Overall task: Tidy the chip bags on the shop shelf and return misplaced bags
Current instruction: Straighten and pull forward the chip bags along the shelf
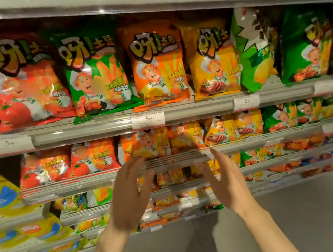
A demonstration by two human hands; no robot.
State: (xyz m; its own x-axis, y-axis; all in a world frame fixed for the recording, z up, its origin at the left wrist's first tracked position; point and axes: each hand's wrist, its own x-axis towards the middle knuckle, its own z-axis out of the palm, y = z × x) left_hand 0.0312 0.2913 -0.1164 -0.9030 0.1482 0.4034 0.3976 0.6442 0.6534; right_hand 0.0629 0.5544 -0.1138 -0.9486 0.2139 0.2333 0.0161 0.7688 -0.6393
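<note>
While both palms hover apart, left hand [130, 192] and right hand [225, 179] empty with fingers spread, before blurred orange chip bags [163, 141] on the second grey shelf [105, 179], possibly just short of touching, bare grey floor [311, 203] below.

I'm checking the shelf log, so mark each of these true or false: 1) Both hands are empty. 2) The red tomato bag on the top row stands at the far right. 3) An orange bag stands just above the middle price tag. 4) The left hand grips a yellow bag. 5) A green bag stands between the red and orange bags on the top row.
1) True: the left hand and right hand are open, holding nothing.
2) False: the red tomato bag stands toward the left end.
3) True: the orange bag stands above the price tag.
4) False: it holds nothing.
5) True: the green bag stands there.
</note>
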